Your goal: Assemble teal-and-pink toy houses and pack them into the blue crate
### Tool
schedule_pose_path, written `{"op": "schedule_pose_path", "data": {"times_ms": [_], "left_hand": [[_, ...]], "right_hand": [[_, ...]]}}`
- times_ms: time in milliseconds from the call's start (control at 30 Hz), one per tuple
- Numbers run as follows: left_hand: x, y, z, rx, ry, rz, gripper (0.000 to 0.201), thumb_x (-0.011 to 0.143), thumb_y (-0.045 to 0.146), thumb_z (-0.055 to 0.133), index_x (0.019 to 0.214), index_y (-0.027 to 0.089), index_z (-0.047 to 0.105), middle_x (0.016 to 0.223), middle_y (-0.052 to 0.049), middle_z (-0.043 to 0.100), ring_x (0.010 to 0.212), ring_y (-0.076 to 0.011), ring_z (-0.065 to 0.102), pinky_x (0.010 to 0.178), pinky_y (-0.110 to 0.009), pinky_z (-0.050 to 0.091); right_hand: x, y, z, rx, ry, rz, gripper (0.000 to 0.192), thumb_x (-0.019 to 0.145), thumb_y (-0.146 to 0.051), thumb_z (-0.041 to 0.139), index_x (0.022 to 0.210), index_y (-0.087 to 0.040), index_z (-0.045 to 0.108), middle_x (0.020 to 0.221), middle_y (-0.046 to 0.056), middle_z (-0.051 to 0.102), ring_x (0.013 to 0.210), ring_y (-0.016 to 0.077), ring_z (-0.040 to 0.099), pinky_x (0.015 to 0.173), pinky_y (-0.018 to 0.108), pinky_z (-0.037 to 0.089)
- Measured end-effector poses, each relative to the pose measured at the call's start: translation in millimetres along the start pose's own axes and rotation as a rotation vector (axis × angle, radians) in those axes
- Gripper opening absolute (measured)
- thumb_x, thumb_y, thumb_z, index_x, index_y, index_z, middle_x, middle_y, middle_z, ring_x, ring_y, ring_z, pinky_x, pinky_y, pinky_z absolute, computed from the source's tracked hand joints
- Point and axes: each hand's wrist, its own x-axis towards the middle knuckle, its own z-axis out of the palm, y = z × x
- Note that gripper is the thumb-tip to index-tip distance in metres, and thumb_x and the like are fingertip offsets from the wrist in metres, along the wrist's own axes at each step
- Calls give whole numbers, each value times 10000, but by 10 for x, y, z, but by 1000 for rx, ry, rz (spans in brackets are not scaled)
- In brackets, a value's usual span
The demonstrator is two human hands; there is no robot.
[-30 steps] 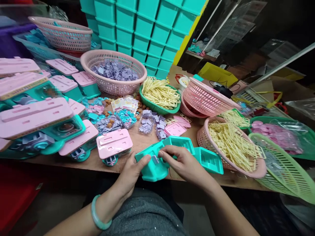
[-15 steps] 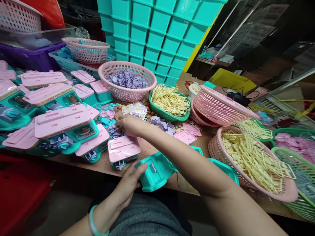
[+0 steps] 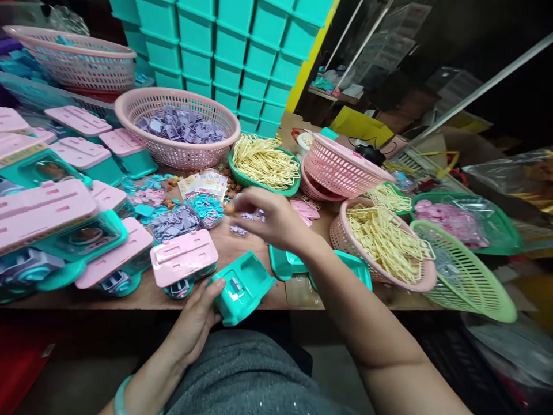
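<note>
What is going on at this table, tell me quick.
A person sits at a wooden table crowded with toy parts. The left hand grips a teal plastic housing at the table's near edge. The right hand is over the loose purple pieces, blurred, so what it pinches is unclear. Finished pink-topped units sit to the left; baskets of purple clips and cream wire parts stand around.

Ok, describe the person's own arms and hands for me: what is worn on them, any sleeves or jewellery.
Both forearms are bare, with no sleeves in view. The left hand has a pale green bangle round its wrist, partly cut off by the bottom edge of the picture. The right hand is blurred; no ring, watch or glove shows on it. No gloves on either hand.
</note>
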Motion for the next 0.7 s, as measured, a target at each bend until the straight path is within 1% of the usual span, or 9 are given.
{"op": "schedule_pose_path", "data": {"times_ms": [67,133,167,233,333,433,500,600,700], "left_hand": [[4,6,4,2,6,-4,617,762,511,816,1288,227,664,1299,-120,726,1199,-339,676,886,-433,598],[17,15,24,33,6,3,626,767,515,808,1299,217,664,1284,-126,733,1198,-353,677,878,-437,602],[26,23,38,59,-2,2,617,772,525,800,1285,206,673,1269,-131,739,1189,-360,681,873,-438,604],[49,46,72,112,-26,-1,602,776,540,792,1255,188,693,1241,-137,751,1170,-368,691,875,-440,605],[77,75,123,136,-50,23,593,758,514,820,1240,190,705,1227,-127,760,1177,-355,689,932,-431,594],[85,67,173,125,-55,46,535,770,493,819,1203,194,718,1227,-113,762,1194,-340,681,980,-417,577],[76,45,212,126,-49,50,518,777,496,812,1192,199,720,1211,-106,768,1196,-342,679,993,-425,572],[47,26,275,130,-21,75,536,782,492,806,1224,207,705,1214,-97,767,1215,-346,668,1028,-449,551],[22,49,311,143,-6,89,561,790,478,801,1267,211,677,1259,-90,749,1264,-342,640,1081,-457,513]], "right_hand": [[-535,-13,-80,29,-28,58,97,937,-239,707,979,-183,640,918,18,673,839,141,621,762,270,493],[-965,6,8,-56,-51,56,84,963,-250,680,1003,-182,650,920,42,677,845,160,615,753,291,498],[-1117,22,84,-125,-44,40,90,980,-250,653,1032,-177,653,930,59,678,848,173,609,749,306,497],[-1294,42,218,-241,-22,10,142,1013,-262,597,1097,-163,655,956,87,677,854,194,597,748,329,496],[-1357,17,259,-238,-47,11,180,1038,-287,550,1105,-167,665,1004,96,671,890,197,588,777,332,504],[-1373,-44,170,-185,-83,31,172,1043,-231,521,1088,-176,678,1021,91,664,896,189,568,789,326,502],[-1393,-86,119,-226,-89,41,177,1034,-191,512,1072,-171,684,993,87,666,875,196,550,781,339,493],[-1407,-148,79,-296,-125,44,169,1009,-168,524,981,-157,691,936,86,662,856,216,532,770,363,488],[-1379,-185,9,-223,-171,60,147,997,-162,547,975,-161,693,977,87,665,883,211,564,784,354,505]]}}
